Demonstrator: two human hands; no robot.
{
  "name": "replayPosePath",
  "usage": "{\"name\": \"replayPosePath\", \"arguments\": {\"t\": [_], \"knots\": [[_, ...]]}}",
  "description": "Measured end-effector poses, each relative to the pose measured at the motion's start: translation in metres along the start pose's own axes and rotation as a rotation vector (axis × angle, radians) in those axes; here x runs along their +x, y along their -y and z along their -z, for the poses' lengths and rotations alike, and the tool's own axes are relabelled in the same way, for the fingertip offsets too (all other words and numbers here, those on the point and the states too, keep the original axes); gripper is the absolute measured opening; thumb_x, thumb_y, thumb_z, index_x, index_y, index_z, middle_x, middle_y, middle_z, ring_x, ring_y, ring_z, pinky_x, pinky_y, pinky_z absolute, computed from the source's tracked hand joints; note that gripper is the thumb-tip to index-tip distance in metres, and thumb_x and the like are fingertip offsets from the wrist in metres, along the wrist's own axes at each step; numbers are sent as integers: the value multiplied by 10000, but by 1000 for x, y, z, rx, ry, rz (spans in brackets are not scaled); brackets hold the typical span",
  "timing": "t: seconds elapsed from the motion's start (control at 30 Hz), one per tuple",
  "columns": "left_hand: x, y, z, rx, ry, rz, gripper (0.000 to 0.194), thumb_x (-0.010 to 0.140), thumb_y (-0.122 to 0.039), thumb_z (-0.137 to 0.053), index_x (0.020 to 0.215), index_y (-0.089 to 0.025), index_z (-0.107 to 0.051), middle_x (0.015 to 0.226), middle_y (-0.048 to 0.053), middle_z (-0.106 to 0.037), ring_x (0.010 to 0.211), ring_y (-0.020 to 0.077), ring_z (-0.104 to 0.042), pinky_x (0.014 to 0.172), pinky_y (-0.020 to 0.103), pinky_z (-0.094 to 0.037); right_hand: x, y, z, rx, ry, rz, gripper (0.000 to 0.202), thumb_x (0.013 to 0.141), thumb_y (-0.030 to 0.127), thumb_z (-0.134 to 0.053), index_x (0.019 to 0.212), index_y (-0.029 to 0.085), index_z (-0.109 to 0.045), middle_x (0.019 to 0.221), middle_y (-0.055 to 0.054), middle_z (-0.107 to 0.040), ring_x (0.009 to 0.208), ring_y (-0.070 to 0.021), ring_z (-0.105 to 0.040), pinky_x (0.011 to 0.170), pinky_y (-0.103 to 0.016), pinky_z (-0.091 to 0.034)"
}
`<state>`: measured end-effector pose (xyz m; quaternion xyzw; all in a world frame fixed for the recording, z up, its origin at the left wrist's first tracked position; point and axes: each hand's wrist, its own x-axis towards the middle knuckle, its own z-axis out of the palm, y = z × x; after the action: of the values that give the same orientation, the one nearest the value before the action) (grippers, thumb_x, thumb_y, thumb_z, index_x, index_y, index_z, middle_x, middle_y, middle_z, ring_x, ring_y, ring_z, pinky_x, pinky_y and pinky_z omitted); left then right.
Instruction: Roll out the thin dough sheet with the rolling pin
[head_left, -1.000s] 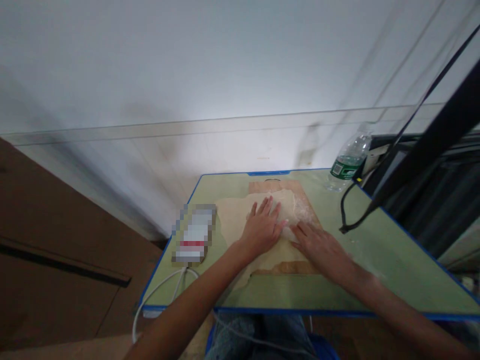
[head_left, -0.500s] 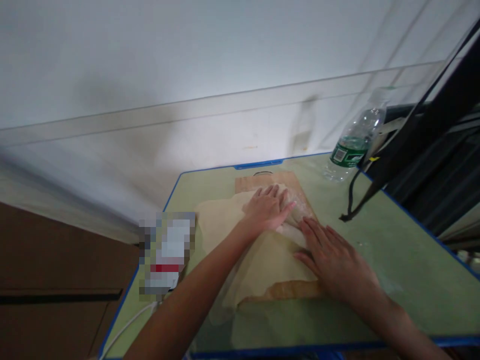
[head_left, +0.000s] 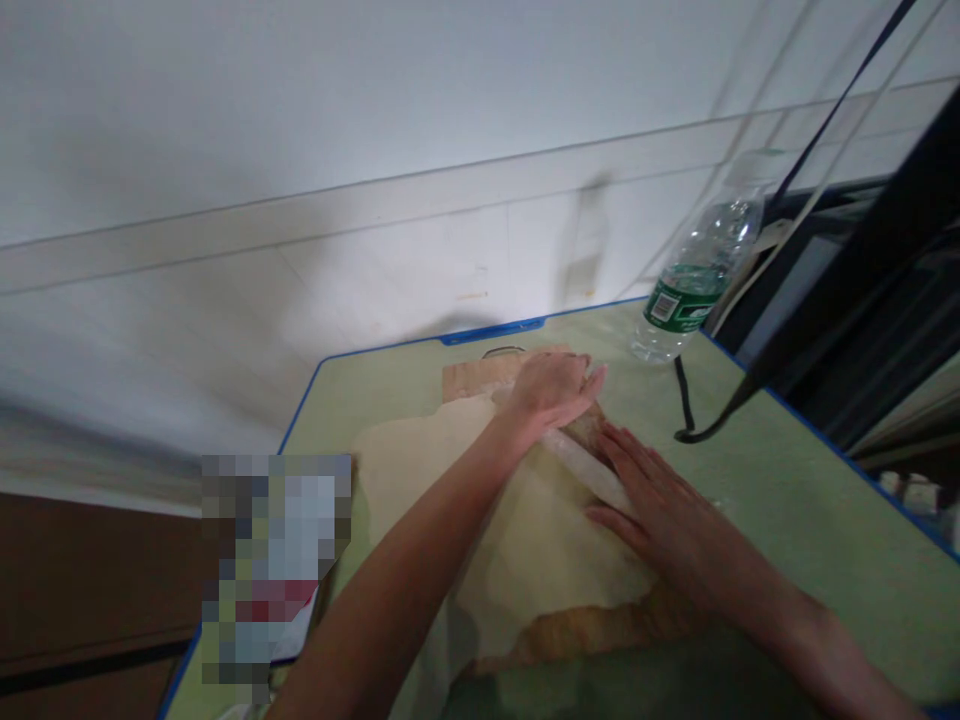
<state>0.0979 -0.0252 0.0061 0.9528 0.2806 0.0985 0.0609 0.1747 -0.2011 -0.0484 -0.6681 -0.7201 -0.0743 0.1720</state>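
Note:
A wide sheet of pale dough [head_left: 420, 460] lies over a wooden board [head_left: 465, 380] and hangs past its left edge. A whitish roll [head_left: 581, 465] runs slantwise along the sheet's right side; I cannot tell whether it is folded dough or a floured rolling pin. On its far end rests my left hand [head_left: 551, 388], palm down with the thumb out and the fingers bent forward, their tips partly hidden. My right hand [head_left: 660, 505] lies flat across the near end, fingers stretched and thumb spread over the dough.
The green table [head_left: 810, 540] has a blue rim and meets a white wall. A water bottle [head_left: 686, 285] stands at the back right, near a dangling black strap [head_left: 757, 370]. At left lies a blurred-out flat object [head_left: 292, 540].
The roll shows more plainly between my hands, and more bare board appears at right. My left hand has moved forward, its fingers now bent. The view has shifted slightly.

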Motion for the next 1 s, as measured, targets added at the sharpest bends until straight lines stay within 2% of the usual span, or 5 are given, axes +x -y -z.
{"name": "replayPosePath", "arguments": {"t": [0.23,0.47,0.7,0.87,1.0], "knots": [[27,-7,-17,51,-65,-97,476,978,-400,-266,936,-125,-653,829,112,-680,806,229,-653,734,345,-471,-1,-8,-6,-46,-12,-81,672,930,547,-247,1320,53,-482,1336,-220,-516,1275,-285,-455,1018,-451,-434],[29,-11,-12,30,-72,4,476,982,-400,-260,920,-153,-662,826,82,-682,814,225,-656,734,332,-470,5,-6,2,-17,44,-147,592,942,518,-253,1286,115,-518,1277,-178,-575,1240,-267,-496,963,-418,-485],[-22,4,3,-40,-15,66,396,992,-350,-266,1070,-175,-612,1086,82,-669,1031,205,-616,877,312,-456,-6,24,14,-168,-37,-120,537,927,455,-376,1310,95,-484,1259,-195,-585,1201,-316,-520,901,-448,-510],[-76,21,7,73,-43,-59,428,988,-340,-290,1292,-113,-487,1386,124,-487,1322,218,-390,1095,344,-282,-25,47,20,-208,-71,-65,428,933,347,-387,1244,94,-536,1205,-190,-623,1103,-276,-596,838,-391,-547],[-121,26,7,167,-28,-46,483,985,-387,-276,1374,-135,-412,1484,136,-350,1405,264,-227,1138,431,-196,-42,61,21,-217,-133,14,400,944,260,-333,1197,52,-562,1177,-189,-640,1056,-259,-626,840,-374,-552]]}}
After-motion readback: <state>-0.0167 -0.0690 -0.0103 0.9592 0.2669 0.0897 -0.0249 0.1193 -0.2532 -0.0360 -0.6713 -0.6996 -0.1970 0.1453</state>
